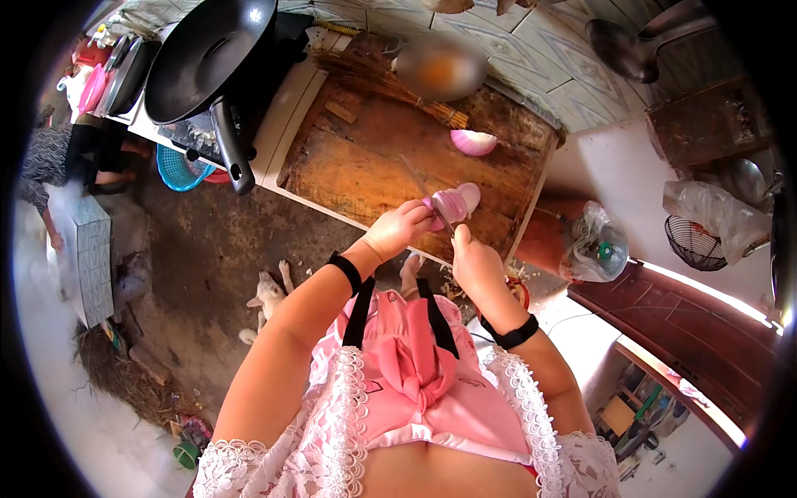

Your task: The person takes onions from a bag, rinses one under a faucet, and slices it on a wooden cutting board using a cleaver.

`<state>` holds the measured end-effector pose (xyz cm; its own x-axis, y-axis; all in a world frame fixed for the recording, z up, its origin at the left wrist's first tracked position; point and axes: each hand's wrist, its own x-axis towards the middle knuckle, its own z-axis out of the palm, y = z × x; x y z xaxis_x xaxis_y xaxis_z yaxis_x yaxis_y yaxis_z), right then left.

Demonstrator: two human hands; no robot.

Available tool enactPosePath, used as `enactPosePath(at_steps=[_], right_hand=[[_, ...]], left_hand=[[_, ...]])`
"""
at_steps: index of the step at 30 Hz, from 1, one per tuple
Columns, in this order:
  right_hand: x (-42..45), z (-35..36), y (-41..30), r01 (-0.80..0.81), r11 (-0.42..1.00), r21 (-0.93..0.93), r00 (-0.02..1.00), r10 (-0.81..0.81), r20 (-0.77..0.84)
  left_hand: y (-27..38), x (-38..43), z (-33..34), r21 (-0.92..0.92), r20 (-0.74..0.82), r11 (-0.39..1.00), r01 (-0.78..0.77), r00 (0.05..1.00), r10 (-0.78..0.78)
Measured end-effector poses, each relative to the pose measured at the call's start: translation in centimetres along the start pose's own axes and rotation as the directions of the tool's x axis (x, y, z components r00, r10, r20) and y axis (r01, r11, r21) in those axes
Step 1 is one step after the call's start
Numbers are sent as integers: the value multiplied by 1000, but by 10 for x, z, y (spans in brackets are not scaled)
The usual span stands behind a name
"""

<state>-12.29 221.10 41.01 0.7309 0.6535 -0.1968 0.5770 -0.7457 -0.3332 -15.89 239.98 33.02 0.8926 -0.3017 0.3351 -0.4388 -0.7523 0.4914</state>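
My right hand (478, 261) is closed around the handle of a knife (420, 178), whose thin blade points up and left over the wooden board (348, 174). The blade lies against a partly sliced red onion (449, 206) near the board's front edge. Fingers of my left hand (401, 229) press on the onion's left end, close beside the blade. Slices lean together on the blade's right side. A further cut piece of red onion (474, 142) rests farther back on the board, near a straw whisk broom (398, 87).
A black wok (212, 56) sits on the stove at the back left, its handle (231, 146) jutting forward. A blurred round dish (442, 65) stands behind the board. A dog (271, 295) lies on the floor; another person (47, 155) is at the far left.
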Motion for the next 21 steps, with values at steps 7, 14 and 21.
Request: enactPosePath(at_steps=[7, 14, 21], right_hand=[[24, 18, -4, -27, 998, -54, 991, 34, 130], [28, 29, 25, -55, 998, 42, 998, 55, 7], [-1, -7, 3, 10, 999, 42, 1000, -10, -11]], left_hand=[[1, 0, -2, -22, 15, 1000, -2, 1000, 2], [3, 0, -5, 10, 4, 1000, -5, 1000, 5], [3, -2, -2, -1, -29, 1000, 14, 999, -14]])
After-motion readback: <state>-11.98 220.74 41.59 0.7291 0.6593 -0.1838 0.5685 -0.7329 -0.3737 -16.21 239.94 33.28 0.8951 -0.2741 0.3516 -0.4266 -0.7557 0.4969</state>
